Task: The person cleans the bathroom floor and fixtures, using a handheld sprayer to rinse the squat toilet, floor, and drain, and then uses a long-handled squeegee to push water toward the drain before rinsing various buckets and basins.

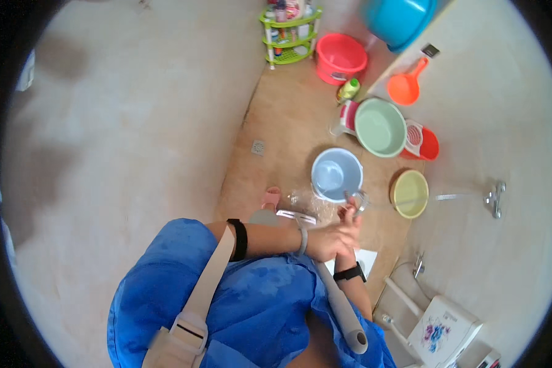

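Note:
My left hand [330,243] reaches in from the left and overlaps my right hand [348,219], so its fingers are hard to make out. My right hand, in front of my body, appears closed around a shower head [360,202] that is blurred and partly hidden. Just beyond it stands a light blue bucket [336,175] with some water in it. A long-handled floor tool with a grey grip [348,319] leans against my front. Its flat white and pink head [296,216] rests on the floor, where clear wet patches glisten.
A yellow basin [410,194], a pale green basin [380,127] and a red bucket [430,145] line the right wall. A shower hose [451,197] runs from the wall tap [495,199]. Farther off are a pink basin [341,58] and a green shelf rack [290,35].

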`<state>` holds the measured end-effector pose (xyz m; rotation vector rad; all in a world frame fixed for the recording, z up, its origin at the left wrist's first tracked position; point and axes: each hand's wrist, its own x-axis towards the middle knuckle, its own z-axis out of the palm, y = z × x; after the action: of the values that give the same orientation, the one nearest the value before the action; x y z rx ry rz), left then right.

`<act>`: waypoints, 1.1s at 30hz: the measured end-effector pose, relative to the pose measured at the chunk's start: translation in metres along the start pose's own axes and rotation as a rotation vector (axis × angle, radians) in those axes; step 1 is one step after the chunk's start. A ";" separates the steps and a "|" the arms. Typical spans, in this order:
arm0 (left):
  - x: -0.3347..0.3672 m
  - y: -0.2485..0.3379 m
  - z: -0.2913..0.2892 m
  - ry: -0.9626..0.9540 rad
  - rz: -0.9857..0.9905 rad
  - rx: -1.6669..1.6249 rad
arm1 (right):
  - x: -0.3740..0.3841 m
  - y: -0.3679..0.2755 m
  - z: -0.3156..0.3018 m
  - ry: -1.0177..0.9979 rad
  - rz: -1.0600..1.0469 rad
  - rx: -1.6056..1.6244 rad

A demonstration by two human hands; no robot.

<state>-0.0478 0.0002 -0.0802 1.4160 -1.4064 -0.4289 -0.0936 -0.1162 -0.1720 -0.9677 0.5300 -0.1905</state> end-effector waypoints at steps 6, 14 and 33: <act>-0.043 -0.018 -0.060 -0.299 -0.369 -0.606 | 0.037 -0.014 -0.002 0.169 -0.191 0.082; -0.096 -0.057 -0.186 1.127 -0.453 -0.341 | 0.058 -0.042 0.003 0.327 -0.175 0.007; -0.032 -0.079 -0.528 1.661 -0.604 0.313 | 0.076 -0.074 0.000 0.324 -0.215 0.045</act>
<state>0.4205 0.2251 0.0464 1.6626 0.3288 0.5944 -0.0227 -0.1871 -0.1372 -0.9544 0.7143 -0.5568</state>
